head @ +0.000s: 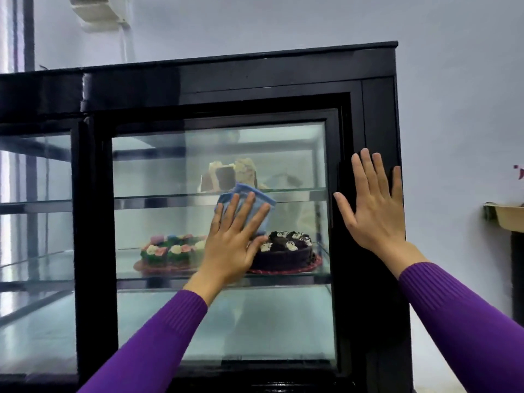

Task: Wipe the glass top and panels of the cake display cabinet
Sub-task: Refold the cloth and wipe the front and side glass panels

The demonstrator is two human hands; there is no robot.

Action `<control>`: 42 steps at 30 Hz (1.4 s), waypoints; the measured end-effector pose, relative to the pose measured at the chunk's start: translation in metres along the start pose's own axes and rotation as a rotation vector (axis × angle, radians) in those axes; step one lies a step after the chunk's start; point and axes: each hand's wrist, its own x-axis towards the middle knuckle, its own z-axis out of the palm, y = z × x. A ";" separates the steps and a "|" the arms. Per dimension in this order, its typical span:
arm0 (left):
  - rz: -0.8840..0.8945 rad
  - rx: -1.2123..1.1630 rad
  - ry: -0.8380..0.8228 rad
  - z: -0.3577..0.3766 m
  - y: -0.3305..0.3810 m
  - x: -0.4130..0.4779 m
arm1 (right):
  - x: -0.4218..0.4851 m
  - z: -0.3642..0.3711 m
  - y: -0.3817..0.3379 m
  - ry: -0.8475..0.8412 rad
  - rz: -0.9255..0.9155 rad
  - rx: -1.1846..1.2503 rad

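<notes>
Slip risk: folded light-blue cloth (246, 204) is sitting unpinched under flat spread fingers of left hand (231, 246) mid-pane on glass door (221, 321) of black-framed cake cabinet (226, 80); right hand (374, 207) is bracing flat, empty, on frame (378, 114).

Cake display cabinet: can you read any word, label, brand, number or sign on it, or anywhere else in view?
No readable text in this view.
On the cabinet's black frame: no lettering shows.
On the glass panel: no sticker or label shows.
On the blue cloth under the left hand: no mark shows.
The red shape at the right edge: too small to tell.
</notes>
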 end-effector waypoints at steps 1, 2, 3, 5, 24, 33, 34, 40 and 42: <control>-0.065 -0.007 0.018 -0.001 -0.010 -0.003 | 0.000 0.000 0.000 0.001 0.004 0.005; -0.170 -0.029 0.041 -0.004 -0.020 0.003 | 0.000 0.000 0.000 0.000 0.009 0.010; -0.290 -0.064 0.066 -0.009 -0.027 0.018 | -0.001 0.000 -0.001 -0.001 0.012 0.015; -0.479 -0.123 0.154 -0.023 -0.033 0.065 | -0.003 0.001 0.000 -0.002 0.011 0.021; -0.167 -0.092 0.110 -0.015 0.059 0.126 | -0.104 0.010 -0.005 -0.029 0.056 0.053; -0.215 -0.036 0.054 0.002 0.032 0.017 | -0.105 0.012 -0.003 -0.052 0.046 0.028; -0.310 -0.073 0.074 -0.004 0.030 0.037 | -0.104 0.011 -0.004 -0.058 0.052 0.031; -0.109 -0.096 0.030 0.013 0.099 0.027 | -0.138 0.008 -0.009 -0.086 0.065 0.085; 0.019 -0.066 -0.048 0.028 0.118 -0.043 | -0.154 0.009 -0.006 -0.099 0.064 0.071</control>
